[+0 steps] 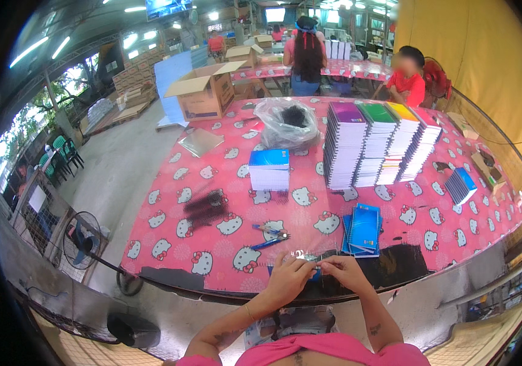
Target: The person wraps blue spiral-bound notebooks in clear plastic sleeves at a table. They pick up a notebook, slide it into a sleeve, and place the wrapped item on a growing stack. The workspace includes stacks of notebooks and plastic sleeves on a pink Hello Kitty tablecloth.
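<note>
At the table's near edge my left hand [289, 278] and my right hand [345, 272] come together, fingers closed on a blue-covered notebook [316, 276]. Most of it is hidden under my fingers; a bit of blue shows between them. Just beyond my left hand lie blue-handled pliers [269, 243] and a second hand tool [271, 230]. To the right of them, blue notebooks [364, 229] rest in a small, uneven pile. Loose black binding coils [207, 207] form a heap on the left. A neat blue-topped notebook stack [269, 171] stands farther back.
Tall stacks of spiral notebooks [345, 146] rise beyond, beside a clear plastic bag [267, 125] of black coils. Another blue stack [460, 186] stands at right. A cardboard box [203, 97] is at far left. One person [408, 82] sits at the far right corner; another [307, 58] stands beyond.
</note>
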Demonstrator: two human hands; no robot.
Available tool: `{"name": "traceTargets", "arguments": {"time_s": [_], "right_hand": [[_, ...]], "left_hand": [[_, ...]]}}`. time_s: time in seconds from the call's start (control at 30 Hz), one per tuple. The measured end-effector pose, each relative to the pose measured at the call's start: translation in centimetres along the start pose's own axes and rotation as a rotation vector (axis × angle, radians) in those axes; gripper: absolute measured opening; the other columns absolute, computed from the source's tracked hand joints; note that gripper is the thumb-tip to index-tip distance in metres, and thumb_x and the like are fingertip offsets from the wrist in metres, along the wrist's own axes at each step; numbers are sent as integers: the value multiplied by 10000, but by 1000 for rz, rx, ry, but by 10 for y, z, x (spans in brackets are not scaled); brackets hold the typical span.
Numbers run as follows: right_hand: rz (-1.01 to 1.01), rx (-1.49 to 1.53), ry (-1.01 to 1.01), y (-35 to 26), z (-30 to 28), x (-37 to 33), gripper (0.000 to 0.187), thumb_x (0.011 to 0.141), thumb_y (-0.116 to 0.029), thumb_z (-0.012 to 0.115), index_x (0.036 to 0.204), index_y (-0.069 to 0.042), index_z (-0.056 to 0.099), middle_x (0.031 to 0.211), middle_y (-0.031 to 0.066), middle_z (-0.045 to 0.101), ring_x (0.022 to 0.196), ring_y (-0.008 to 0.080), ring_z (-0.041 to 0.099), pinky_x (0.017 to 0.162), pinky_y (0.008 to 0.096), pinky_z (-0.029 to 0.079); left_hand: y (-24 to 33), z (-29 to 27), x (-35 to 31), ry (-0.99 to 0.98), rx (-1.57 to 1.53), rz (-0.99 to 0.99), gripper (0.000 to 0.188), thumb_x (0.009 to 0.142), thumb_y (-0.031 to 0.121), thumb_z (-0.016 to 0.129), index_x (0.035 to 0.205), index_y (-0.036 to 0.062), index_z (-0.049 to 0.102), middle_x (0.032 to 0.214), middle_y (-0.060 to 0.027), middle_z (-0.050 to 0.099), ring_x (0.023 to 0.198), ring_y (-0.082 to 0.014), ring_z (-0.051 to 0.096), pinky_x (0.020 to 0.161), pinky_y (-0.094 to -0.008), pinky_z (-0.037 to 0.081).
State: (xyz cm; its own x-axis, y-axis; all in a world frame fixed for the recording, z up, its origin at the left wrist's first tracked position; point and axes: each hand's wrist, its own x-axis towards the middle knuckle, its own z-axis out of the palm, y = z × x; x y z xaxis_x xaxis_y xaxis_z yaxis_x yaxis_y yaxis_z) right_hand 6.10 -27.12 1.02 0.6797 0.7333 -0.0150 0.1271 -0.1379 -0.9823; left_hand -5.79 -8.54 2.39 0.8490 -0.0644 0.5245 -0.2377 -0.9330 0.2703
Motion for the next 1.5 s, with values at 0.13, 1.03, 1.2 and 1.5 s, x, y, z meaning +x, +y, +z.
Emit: {"name": "traceTargets", "arguments": {"time_s": [0.13,1.03,1.2,1.5], "right_hand": [[31,62,-96,0,-8,5,217,937,-179,705,1056,1,724,869,14,706,782,67,610,719,243,508],[-490,-437,417,-7,39,-11,141,854,-61,754,985,-20,722,905,134,720,792,258,706,699,322,536],[-423,-410,419,-13,31,-14,136,839,-59,768,959,-15,720,893,134,714,796,264,700,713,329,532],[-253,-195,284,-3,23,-17,152,833,-15,750,977,1,702,942,126,715,836,232,691,757,330,532]], "left_hand": [[0,0,-1,38,-29,15,239,885,242,709,1091,127,668,978,-31,677,926,-222,642,987,-472,401],[-5,0,0,55,-48,23,228,878,160,692,1090,95,642,912,-55,645,860,-244,613,774,-388,413],[-10,-6,12,15,-79,100,253,876,165,690,1112,103,627,948,-48,635,882,-242,607,772,-383,408],[-19,5,11,-58,-308,30,337,888,206,696,1183,68,608,1042,-95,648,1006,-297,614,863,-432,458]]}}
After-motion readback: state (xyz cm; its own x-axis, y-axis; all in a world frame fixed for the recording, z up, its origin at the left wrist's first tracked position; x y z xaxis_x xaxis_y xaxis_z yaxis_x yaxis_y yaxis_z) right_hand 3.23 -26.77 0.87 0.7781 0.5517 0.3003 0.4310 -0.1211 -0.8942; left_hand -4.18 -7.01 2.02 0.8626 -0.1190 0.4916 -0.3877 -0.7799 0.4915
